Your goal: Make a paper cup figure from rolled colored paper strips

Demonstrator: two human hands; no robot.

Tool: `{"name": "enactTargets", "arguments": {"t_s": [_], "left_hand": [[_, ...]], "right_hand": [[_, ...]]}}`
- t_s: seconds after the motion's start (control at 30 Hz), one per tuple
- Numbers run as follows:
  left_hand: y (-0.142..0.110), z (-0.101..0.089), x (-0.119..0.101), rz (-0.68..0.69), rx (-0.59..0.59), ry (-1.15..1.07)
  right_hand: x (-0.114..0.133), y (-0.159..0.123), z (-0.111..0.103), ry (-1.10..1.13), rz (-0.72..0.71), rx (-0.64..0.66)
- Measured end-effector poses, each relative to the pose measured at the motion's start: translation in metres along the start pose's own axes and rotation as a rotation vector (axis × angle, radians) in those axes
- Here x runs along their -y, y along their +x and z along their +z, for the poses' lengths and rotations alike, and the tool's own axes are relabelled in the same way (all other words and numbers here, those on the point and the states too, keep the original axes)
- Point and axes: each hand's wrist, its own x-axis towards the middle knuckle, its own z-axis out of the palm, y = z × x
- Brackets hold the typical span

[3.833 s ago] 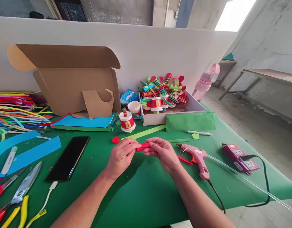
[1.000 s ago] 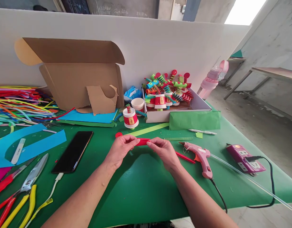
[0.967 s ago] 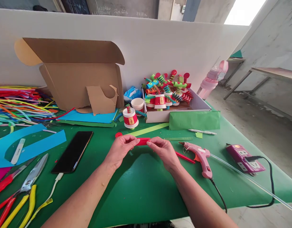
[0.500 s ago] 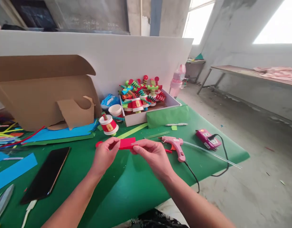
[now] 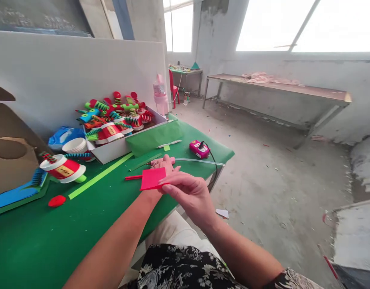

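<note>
My right hand (image 5: 187,194) pinches a folded piece of red paper (image 5: 153,178) by its right edge, between thumb and fingers. My left hand (image 5: 164,161) reaches behind the paper and lies over the pink hot glue gun (image 5: 172,160). The paper and the hand itself hide most of the gun, and I cannot see whether the left fingers are closed round it. A clear glue stick (image 5: 199,161) juts from the gun's back end. Left of the paper lies a thin red strip (image 5: 133,177). A red paper disc (image 5: 56,201) lies on the green table (image 5: 106,216).
A white box (image 5: 105,152) of paper-cup figures stands at the back, with one cup figure (image 5: 63,167) in front. Nearby are a light green strip (image 5: 100,176), a white pen (image 5: 169,143) and a magenta power block (image 5: 199,149) with a black cord. The table's edge runs along the right.
The view has swung right. My left hand has let go of the red paper and moved to the glue gun. The right hand keeps the paper.
</note>
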Motion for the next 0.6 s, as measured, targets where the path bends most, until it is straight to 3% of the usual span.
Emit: {"name": "enactTargets", "arguments": {"t_s": [0.07,0.13,0.2,0.27,0.33,0.4,0.5,0.6], "left_hand": [[0.002,0.007,-0.011,-0.162,0.023,0.319],[0.002,0.007,-0.021,-0.209,0.065,0.526],[0.002,-0.002,-0.028,-0.215,0.052,0.548],[0.003,-0.02,-0.034,-0.22,-0.04,0.494],[0.004,-0.047,-0.037,-0.245,-0.171,0.352],[-0.001,-0.077,-0.037,-0.285,-0.28,0.076],[-0.023,-0.117,-0.026,-0.296,-0.316,-0.48],[-0.058,-0.137,-0.004,-0.236,-0.319,-0.861]], "right_hand": [[0.0,-0.012,-0.003,0.016,-0.03,0.033],[0.0,-0.025,-0.004,0.042,-0.041,0.104],[0.004,-0.036,-0.004,0.056,-0.051,0.218],[0.012,-0.047,-0.005,0.046,-0.072,0.362],[0.02,-0.056,-0.01,0.015,-0.096,0.489],[0.024,-0.062,-0.02,-0.022,-0.099,0.52],[0.02,-0.061,-0.041,-0.005,-0.013,0.365],[0.012,-0.049,-0.061,0.063,0.085,0.096]]}}
